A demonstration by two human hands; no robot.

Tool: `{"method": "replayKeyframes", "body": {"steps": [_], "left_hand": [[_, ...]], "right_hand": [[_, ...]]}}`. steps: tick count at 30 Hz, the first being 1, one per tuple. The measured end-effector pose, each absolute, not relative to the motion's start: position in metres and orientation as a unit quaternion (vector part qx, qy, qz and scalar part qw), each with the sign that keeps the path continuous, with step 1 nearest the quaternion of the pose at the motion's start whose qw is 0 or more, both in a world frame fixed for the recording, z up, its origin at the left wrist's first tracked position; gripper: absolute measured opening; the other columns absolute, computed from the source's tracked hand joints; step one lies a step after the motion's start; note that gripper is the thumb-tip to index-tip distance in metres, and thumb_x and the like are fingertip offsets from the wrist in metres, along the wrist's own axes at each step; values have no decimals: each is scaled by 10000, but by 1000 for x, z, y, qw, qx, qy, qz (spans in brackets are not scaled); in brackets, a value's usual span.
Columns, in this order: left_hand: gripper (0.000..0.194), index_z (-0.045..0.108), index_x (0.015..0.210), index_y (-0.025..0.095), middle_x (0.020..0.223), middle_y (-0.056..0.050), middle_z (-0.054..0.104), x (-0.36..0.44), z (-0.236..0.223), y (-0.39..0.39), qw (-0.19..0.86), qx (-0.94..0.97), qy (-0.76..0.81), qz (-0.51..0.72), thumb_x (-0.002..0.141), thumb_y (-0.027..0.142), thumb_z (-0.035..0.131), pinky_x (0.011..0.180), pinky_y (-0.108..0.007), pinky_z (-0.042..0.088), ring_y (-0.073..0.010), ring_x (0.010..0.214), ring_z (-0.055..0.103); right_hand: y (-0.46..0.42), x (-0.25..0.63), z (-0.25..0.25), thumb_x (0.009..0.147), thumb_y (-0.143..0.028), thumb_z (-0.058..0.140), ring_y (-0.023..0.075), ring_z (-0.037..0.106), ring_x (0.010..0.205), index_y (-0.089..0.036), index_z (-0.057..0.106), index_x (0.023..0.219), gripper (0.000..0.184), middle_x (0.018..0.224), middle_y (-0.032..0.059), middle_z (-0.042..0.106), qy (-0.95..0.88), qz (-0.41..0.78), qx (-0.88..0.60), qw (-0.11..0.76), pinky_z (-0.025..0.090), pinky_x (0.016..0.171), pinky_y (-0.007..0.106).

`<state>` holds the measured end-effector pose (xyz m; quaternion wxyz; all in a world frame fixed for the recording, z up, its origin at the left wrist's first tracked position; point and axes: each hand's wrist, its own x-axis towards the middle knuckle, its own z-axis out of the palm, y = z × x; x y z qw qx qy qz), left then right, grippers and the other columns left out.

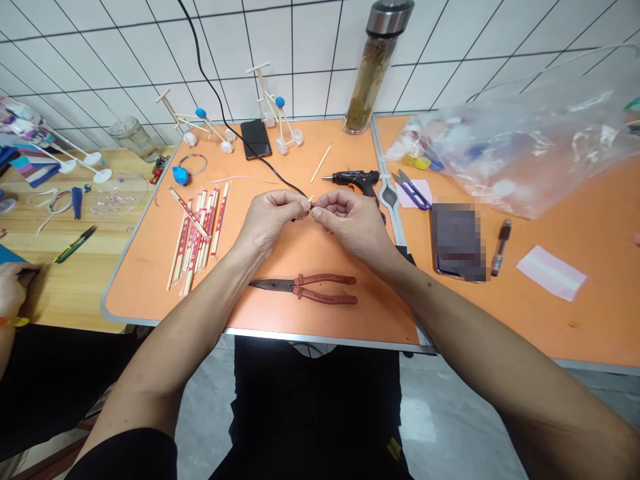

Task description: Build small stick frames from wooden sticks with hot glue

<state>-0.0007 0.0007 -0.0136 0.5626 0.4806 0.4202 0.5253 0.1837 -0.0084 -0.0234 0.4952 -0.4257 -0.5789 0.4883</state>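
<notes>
Black clothing (315, 413) and two bare forearms (185, 333) lie nearest, the arms reaching over an orange folding table (385, 323); at far left, another person's hand (13, 287) rests at a wooden table (107, 267), near a green-and-black pen (75, 245). On the orange top, chopsticks in red-printed wrappers (203, 227) lie in a loose pile, so much of that stock seems unopened; behind them sits a blue lump (181, 175). Farther back stands a wheeled stick model with a blue ball (201, 113), then a black smartphone (256, 139), then a second wheeled model (280, 102); both look finished, or close to it. The left hand (277, 220) pinches a short pale stick piece (311, 199) between thumb and forefinger; the right hand (350, 217) meets it there, its thumb and forefinger apparently closed on the same piece, which sits above the table's middle, mostly hidden by fingers. It joins no visible frame, so this part of the work appears to be at an early stage; long-nose pliers (294, 285) lie unheld nearer the body, and one bare stick (321, 164) lies loose beyond the hands. Just past the right hand rests a black glue gun (353, 178), unheld; farther right lie blue-handled thread snips (415, 191) and a clear plastic bag of parts (520, 147).
</notes>
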Motion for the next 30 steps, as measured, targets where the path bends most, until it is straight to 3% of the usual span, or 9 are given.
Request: {"method": "replayKeyframes", "body": {"steps": [5,12,19,30], "left_hand": [[204,837,709,197,684,-23,734,-2,-11,0,547,486,435,524,666,331,985,708,-279,506,-128,684,627],[264,831,759,202,696,-18,735,-3,-9,-1,530,486,463,519,706,396,1003,692,-274,533,-139,686,681],[280,842,769,196,781,-40,784,-1,-7,-5,495,526,464,512,726,425,998,712,-271,521,-143,732,672],[254,841,749,194,794,-42,793,1,-8,-5,476,547,453,519,734,409,975,760,-295,538,-160,761,676]], "right_hand": [[-7,188,-26,860,-398,856,150,568,686,-199,792,889,212,807,30,738,-604,459,-439,483,435,606,302],[1,193,-40,953,-519,828,152,495,701,-235,716,878,314,765,-6,616,-627,427,-417,500,374,629,311],[4,191,-43,953,-607,835,156,529,748,-229,703,863,410,839,5,657,-638,417,-395,513,416,692,325],[4,191,-43,959,-599,832,179,568,774,-248,721,863,381,846,11,671,-644,403,-413,503,436,705,344]]}}
